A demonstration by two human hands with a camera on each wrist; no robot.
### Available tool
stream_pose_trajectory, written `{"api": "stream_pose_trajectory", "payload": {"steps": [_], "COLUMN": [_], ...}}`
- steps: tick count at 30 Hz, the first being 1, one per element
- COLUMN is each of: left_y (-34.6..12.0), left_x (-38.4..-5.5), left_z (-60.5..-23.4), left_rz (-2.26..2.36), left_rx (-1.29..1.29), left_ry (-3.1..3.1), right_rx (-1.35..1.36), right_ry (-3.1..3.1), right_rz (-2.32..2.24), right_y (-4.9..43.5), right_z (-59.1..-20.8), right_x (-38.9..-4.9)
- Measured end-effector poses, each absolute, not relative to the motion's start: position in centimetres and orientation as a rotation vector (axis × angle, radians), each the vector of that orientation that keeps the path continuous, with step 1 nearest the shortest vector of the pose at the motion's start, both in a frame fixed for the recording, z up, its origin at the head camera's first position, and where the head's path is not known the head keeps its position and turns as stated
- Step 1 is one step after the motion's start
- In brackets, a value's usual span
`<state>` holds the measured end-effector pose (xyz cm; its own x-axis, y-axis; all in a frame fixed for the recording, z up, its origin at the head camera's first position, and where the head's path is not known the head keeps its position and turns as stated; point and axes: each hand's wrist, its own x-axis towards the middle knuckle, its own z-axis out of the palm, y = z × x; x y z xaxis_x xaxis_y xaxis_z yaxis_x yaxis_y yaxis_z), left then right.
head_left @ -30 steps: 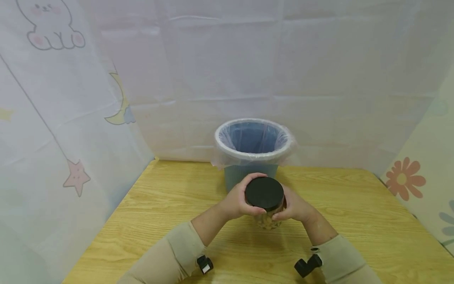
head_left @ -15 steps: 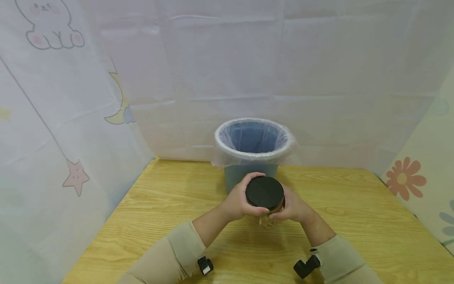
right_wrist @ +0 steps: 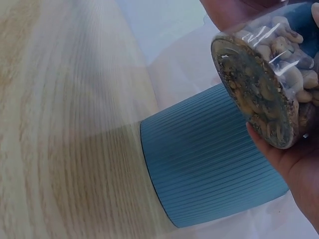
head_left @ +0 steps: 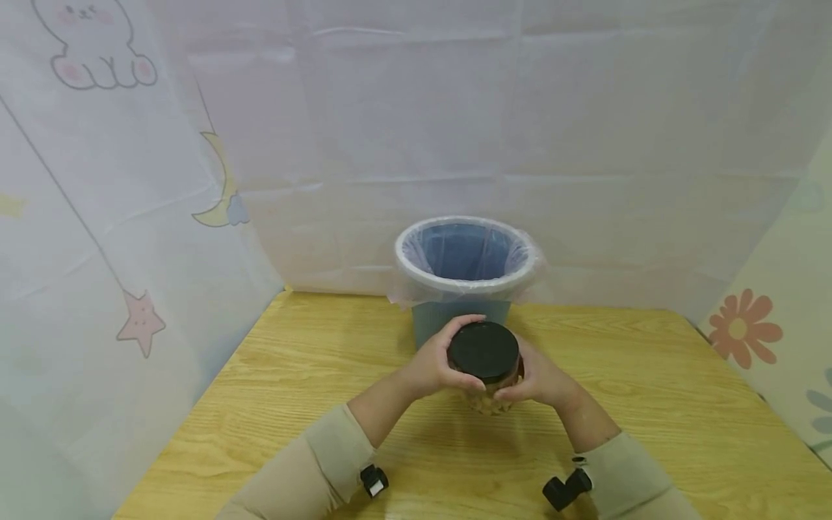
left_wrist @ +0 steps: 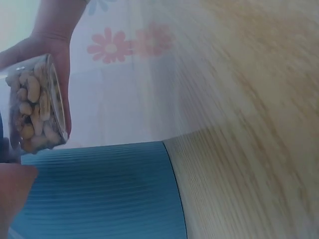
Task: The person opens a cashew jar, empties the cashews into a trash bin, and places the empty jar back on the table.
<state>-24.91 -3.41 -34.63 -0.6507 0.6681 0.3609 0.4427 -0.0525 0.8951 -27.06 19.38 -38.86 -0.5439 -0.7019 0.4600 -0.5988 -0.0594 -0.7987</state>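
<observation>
A clear jar (head_left: 492, 402) of cashew-like nuts, with a black lid (head_left: 484, 352), is held above the table in front of the bin. My left hand (head_left: 435, 368) curls round the lid from the left, thumb along its near side. From the right, my right hand (head_left: 544, 375) grips the jar's body below the lid. In the left wrist view the nuts show through the jar wall (left_wrist: 37, 107), and the jar's base hangs off the tabletop. The right wrist view gives the round jar bottom (right_wrist: 254, 92), with crumbs inside it and right-hand fingers (right_wrist: 271, 149) against the side.
Behind the jar stands a ribbed blue bin (head_left: 429, 321) with a white rim (head_left: 406, 267) and a clear plastic liner. The wooden table (head_left: 312, 361) reaches back to a hanging pale sheet (head_left: 416, 130), with printed sheets on both sides.
Both hands keep hold of the jar in nearly the same place. My left thumb shifted slightly right along the lid, then back left. The bin has not moved.
</observation>
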Motion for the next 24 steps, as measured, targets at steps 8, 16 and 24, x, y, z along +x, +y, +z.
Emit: {"api": "stream_pose_trajectory", "payload": {"steps": [8,16,24], "left_y": [-3.7,-4.2,-4.1], "left_x": [-25.7,-26.8,-28.3], "left_z": [-34.7,-34.6,-36.7], "left_rz": [1.831,1.736,1.712], "left_rx": [1.451,1.572,1.474], "left_ry": [1.757,1.678,1.726], "right_rx": [-1.460,-1.454,-1.440], "right_ry": [2.073,2.008,1.955], "right_rz": [-1.642,-1.627,-1.620], "right_y": [19.8,19.7,19.7], "right_z": [-38.4,-37.7,-37.7], "right_x": [-27.2,-26.9,-27.1]}}
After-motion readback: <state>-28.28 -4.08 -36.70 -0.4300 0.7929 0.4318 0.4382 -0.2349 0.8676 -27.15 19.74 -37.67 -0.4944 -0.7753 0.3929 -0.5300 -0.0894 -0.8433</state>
